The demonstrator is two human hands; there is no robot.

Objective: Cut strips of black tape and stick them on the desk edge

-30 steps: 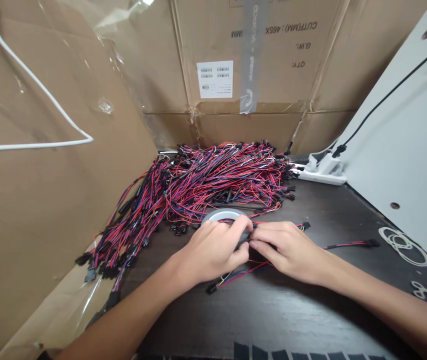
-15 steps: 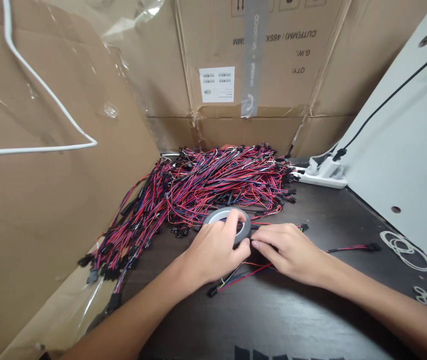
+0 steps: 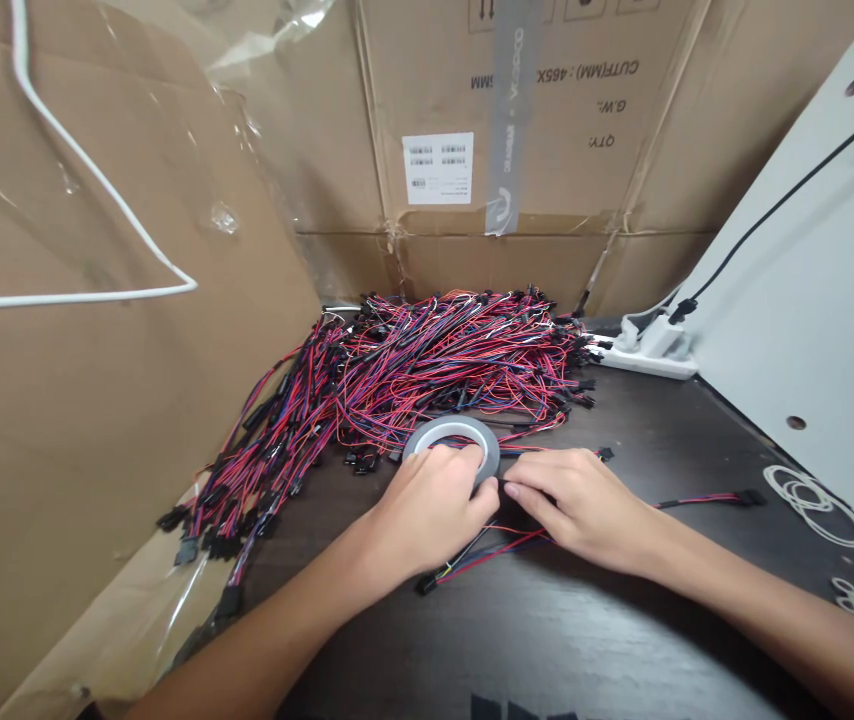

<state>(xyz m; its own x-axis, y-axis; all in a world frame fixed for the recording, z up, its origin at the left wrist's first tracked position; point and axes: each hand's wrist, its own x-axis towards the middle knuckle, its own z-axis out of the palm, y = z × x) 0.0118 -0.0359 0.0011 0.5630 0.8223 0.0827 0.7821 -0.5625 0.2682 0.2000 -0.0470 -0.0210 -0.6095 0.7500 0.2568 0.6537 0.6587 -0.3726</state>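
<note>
My left hand (image 3: 431, 505) is closed at the near side of a grey roll of tape (image 3: 491, 440), its fingers curled at the ring's hole. Its thumb points at my right hand (image 3: 577, 505), whose thumb and fingertips pinch a thin dark piece on a wire harness (image 3: 521, 542). The fingertips of both hands almost meet, and they hide the gripped spot in part. Red, blue and yellow wires run beneath the hands to a black connector (image 3: 427, 582) at the front left. Another wire end with a black connector (image 3: 751, 497) emerges beyond my right wrist.
A big heap of red and purple wire harnesses (image 3: 442, 360) lies behind the hands, spilling left. Cardboard (image 3: 352, 180) stands behind and left. A white power strip (image 3: 652, 362) sits at the back right, near white cord loops (image 3: 817, 505). Black strips (image 3: 521, 710) line the front edge.
My left index finger has dropped from its raised arch over the tape roll and is now curled down. The roll has tilted slightly; my right hand has barely moved.
</note>
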